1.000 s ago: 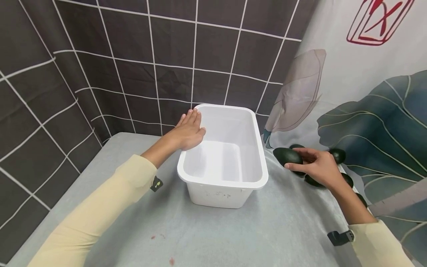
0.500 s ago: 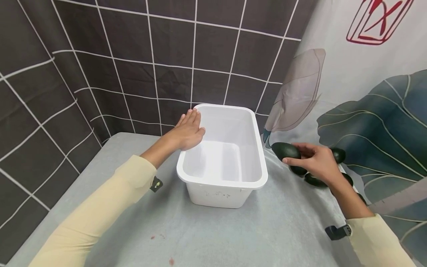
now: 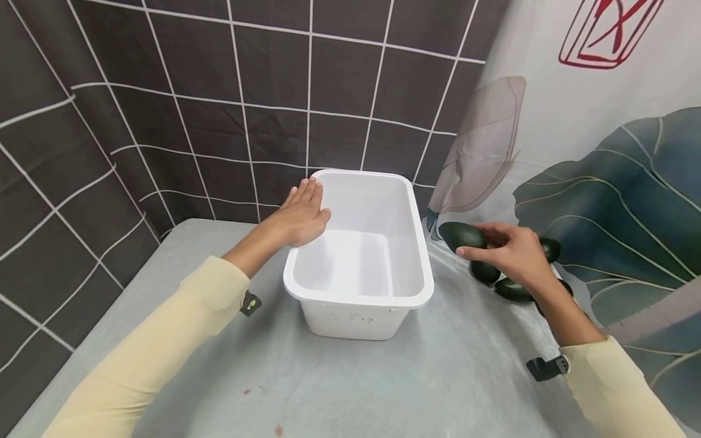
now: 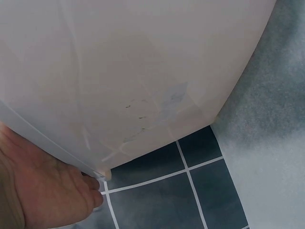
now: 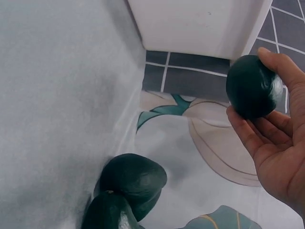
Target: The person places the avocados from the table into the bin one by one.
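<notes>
A white plastic bin [image 3: 421, 286] stands on the grey table, and its outer wall [image 4: 143, 71] fills the left wrist view. My left hand [image 3: 301, 213] lies flat with straight fingers on the bin's left rim. To the right of the bin my right hand [image 3: 506, 249] grips a dark green avocado [image 3: 461, 235] lifted off the table; the same avocado [image 5: 250, 86] shows between thumb and fingers in the right wrist view. Several more avocados [image 3: 512, 289] lie on the table below that hand, also seen as a pile of avocados [image 5: 128, 188].
The grey table [image 3: 383, 377] meets a dark tiled curtain [image 3: 246, 91] at the back and a leaf-print curtain [image 3: 602, 152] at the right. A few small reddish spots [image 3: 249, 390] mark the table near me.
My right hand has lifted the avocado and carried it up and to the left, nearer the bin. The left hand stays on the rim.
</notes>
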The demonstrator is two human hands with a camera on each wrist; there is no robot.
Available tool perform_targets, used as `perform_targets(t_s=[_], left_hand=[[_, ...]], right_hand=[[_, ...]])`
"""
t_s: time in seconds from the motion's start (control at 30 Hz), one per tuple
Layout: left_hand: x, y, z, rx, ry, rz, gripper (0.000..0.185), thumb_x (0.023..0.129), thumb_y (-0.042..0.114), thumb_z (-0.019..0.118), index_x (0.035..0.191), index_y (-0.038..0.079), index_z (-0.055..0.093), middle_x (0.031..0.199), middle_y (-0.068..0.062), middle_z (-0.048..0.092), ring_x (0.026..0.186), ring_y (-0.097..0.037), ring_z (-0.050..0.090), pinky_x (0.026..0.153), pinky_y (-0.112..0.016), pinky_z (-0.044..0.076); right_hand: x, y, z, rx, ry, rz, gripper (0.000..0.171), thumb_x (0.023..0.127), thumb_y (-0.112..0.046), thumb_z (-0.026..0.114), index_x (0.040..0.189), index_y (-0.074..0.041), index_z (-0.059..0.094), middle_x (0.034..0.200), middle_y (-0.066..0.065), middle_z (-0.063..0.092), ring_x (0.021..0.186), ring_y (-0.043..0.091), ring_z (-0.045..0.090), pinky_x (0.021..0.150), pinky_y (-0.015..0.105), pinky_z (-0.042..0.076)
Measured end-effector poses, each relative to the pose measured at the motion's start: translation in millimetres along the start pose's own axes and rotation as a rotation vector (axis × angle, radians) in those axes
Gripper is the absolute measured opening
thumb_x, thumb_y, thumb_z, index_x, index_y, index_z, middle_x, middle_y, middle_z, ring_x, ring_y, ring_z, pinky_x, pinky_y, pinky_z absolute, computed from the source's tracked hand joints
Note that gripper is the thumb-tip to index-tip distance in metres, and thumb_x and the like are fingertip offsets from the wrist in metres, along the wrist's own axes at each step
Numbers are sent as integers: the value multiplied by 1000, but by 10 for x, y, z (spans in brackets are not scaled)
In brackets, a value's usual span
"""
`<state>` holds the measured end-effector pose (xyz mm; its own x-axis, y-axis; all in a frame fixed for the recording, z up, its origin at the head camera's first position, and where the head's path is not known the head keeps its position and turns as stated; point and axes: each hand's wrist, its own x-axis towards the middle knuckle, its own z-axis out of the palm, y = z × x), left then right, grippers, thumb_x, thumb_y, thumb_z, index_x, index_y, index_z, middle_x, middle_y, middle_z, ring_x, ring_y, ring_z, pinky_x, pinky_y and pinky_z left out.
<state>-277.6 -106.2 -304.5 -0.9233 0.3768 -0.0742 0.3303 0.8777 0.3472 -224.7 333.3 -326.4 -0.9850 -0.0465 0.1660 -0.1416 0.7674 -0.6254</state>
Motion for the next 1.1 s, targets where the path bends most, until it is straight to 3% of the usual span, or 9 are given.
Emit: perform_targets(t_s=[0.37,0.6,0.67,1.1], left_hand=[[-35,-15,-20,-3,-4,-8,80,117,40,19,177,-8,-4,189,-25,-15,178,-37,-18,146,-50,-11],[-34,1,-9,-4,-6,-2,80,117,40,20,177,-8,-3,189,-25,-15,178,-37,-17,146,-49,-11],[-35,1,-6,-4,-9,-3,80,117,40,19,177,-8,-4,188,-24,-16,178,-37,-17,146,-50,-11],[-29,-3,-24,-2,-2,1,82,116,40,21,177,-8,-4,189,-26,-14,178,-38,-17,146,-50,-10]], right_hand=[[76,-154,33,-5,18,7,77,88,-53,97,148,-9,74,133,20,82,95,-4,70,77,14,55],[83,-239,43,0,44,10,76,89,-54,96,147,-10,75,136,21,81,118,34,79,77,15,54],[92,-264,42,15,45,5,75,89,-54,96,146,-10,75,138,21,80,124,38,78,76,14,54],[147,-414,24,47,95,41,82,89,-56,94,153,-10,70,150,21,74,139,42,72,83,19,53]])
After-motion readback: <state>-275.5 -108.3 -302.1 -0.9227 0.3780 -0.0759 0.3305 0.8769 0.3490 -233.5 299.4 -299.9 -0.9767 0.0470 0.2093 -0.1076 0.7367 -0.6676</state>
